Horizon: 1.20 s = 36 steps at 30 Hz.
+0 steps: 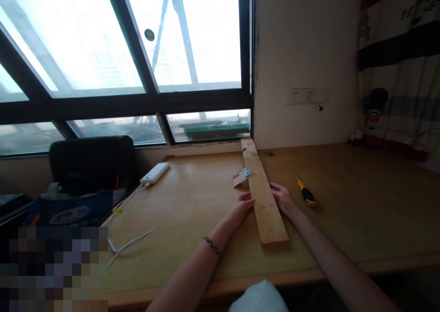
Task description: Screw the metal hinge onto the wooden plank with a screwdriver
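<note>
Beside a window (199,41), the worktop (350,220) bears a long board (263,195), its opposite edges held by left hand (242,207) and right hand (283,201), presumably for steadiness; a hinge (246,172) bridges it and a small wood piece (239,180), while a screwdriver (304,191) lies within easy reach

Plank (266,206): pale tan with dark brown blotches. Hinge (246,172): silver. Screwdriver handle (305,194): yellow and black. Worktop (192,202): yellow-brown. Cable (135,241): white, with yellow tie (117,210). Curtain (400,48), as I see it: cream, black and grey bands, red hem. Window frame (103,104): black.
</note>
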Motion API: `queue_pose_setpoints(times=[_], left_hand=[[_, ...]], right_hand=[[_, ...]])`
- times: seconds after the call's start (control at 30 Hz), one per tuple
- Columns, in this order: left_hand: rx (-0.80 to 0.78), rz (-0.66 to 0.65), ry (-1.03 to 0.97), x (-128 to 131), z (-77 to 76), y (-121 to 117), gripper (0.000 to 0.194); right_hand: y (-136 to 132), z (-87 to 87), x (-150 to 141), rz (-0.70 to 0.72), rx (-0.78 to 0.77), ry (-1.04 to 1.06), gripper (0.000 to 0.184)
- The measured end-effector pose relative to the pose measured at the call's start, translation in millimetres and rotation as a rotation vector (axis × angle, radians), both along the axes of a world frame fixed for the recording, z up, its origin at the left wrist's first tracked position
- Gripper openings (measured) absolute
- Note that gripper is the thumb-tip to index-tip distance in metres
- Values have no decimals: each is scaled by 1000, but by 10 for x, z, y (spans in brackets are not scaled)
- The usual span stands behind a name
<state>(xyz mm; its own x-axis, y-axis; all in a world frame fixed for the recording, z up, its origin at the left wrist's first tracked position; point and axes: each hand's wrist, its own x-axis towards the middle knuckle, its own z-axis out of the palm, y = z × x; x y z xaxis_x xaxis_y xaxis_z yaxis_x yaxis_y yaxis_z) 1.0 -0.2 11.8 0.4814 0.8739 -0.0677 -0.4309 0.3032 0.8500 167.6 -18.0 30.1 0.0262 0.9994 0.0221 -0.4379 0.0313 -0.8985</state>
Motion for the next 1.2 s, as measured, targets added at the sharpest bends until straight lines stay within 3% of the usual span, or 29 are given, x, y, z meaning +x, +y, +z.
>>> queue_pose_setpoints(times=[0.4,0.6,0.7,0.8,0.87,1.0,1.1,1.2], left_hand=[[-1,-8,37,4,-40,22,40],[-16,-9,20,5,-80,40,45],[-5,6,26,23,-87,43,41],[29,62,75,39,-94,64,34],[87,161,186,31,-91,87,30],[332,437,509,-29,-43,95,25],[490,457,652,-71,22,38,13],[616,446,781,-82,79,-30,20]], right_hand=[[19,-36,12,-33,15,13,38],[65,-92,46,-7,46,-91,37],[139,-146,212,-239,70,-404,30],[190,-207,486,-629,153,-923,30],[183,-240,660,-794,159,-1233,35],[100,-277,825,-877,-52,-1600,35],[46,-292,823,-890,-181,-1679,31],[25,-322,834,-922,-234,-1706,32]])
